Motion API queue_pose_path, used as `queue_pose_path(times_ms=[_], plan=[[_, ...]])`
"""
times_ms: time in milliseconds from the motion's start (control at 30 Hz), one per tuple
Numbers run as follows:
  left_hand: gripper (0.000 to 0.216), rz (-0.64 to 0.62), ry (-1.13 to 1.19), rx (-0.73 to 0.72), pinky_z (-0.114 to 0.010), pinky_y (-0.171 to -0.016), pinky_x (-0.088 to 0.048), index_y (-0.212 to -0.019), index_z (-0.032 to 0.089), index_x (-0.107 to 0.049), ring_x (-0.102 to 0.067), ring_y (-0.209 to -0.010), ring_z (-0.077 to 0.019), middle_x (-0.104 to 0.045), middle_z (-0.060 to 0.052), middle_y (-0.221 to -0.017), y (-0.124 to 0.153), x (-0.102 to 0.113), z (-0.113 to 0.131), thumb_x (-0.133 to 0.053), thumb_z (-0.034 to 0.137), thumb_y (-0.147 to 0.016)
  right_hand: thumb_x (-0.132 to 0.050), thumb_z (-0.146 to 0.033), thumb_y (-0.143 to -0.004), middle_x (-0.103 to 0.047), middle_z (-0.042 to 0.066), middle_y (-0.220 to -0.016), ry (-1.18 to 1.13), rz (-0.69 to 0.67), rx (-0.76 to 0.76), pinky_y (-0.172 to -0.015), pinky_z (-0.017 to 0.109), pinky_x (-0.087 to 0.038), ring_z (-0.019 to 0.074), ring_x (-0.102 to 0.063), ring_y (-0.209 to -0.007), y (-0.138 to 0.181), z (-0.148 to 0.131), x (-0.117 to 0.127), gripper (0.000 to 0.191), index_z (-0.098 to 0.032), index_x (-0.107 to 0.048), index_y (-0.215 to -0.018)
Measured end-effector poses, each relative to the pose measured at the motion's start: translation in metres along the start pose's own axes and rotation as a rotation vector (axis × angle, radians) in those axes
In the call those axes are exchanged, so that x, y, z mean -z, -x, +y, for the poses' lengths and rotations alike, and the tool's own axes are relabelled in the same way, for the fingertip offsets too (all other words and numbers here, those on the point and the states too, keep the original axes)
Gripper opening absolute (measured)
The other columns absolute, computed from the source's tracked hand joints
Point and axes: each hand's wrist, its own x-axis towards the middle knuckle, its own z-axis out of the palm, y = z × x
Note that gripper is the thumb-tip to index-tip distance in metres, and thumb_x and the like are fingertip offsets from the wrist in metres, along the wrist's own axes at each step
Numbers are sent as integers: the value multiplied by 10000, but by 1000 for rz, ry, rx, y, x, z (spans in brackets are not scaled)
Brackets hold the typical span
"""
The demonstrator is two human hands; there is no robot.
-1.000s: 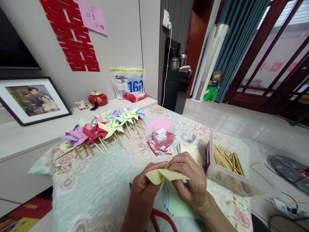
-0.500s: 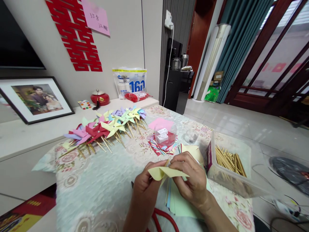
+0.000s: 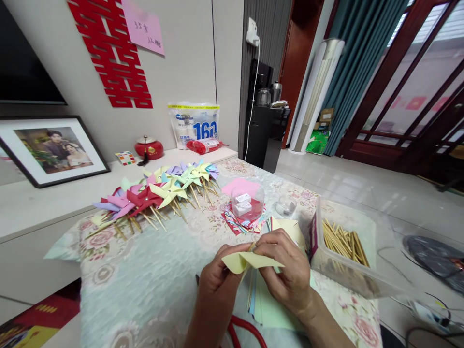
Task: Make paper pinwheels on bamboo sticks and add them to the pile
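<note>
Pale-yellow paper pc. (image 3: 264, 261), matte, thin, curled into a scoop on one side, flatter on the other; held above floral, quilted-cloth worktop (image 3: 145, 275) betw. L hand (image 3: 219, 275) and R hand (image 3: 286, 266), each w/ grip clamped on it, fingertips partly hidden. Below: smooth pale-green sheets (image 3: 273, 309); glossy red handles (image 3: 250, 326), curved. Beyond: pastel and red pinwheels (image 3: 170, 191), point-bladed, w/ thin cylindrical sticks.

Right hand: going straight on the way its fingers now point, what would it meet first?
Most likely the left hand, which holds the other side of the pale yellow paper that the right hand also grips; the gap in depth is unclear.
</note>
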Motion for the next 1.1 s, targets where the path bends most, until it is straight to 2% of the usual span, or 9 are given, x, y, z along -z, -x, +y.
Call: queue_pose_path(times_ms=[267,533,933,1100], plan=[[238,5,6,-37,-290,-777,-496,-1018,233,-791,-614,-798,-183,-669,-40,-843,-1,-2,1,-702,272,-801,-534,5,-836,-640,97,-886,-12,-9,-11,-682,357,-461,202,-573,-802,2,1,1,223,-158,-622,-960],[275,15,8,-4,-299,-777,-499,-1038,221,-787,-620,-818,-199,-684,-59,-881,-1,-1,-3,-703,337,-804,-525,0,-842,-638,97,-882,-9,-12,-14,-686,360,-464,204,-573,-802,1,2,1,226,-162,-628,-962],[280,35,-20,34,-299,-760,-496,-1023,220,-790,-612,-802,-203,-681,-53,-828,0,0,0,-708,345,-787,-531,-8,-848,-640,96,-878,-8,-10,-13,-682,354,-457,197,-570,-793,1,1,1,207,-158,-628,-951],[283,29,-25,20,-312,-782,-499,-1030,213,-785,-623,-839,-216,-690,-59,-870,1,-1,0,-699,356,-801,-526,-6,-845,-641,97,-880,-8,-12,-16,-683,356,-457,199,-569,-797,1,1,1,208,-158,-629,-944]])
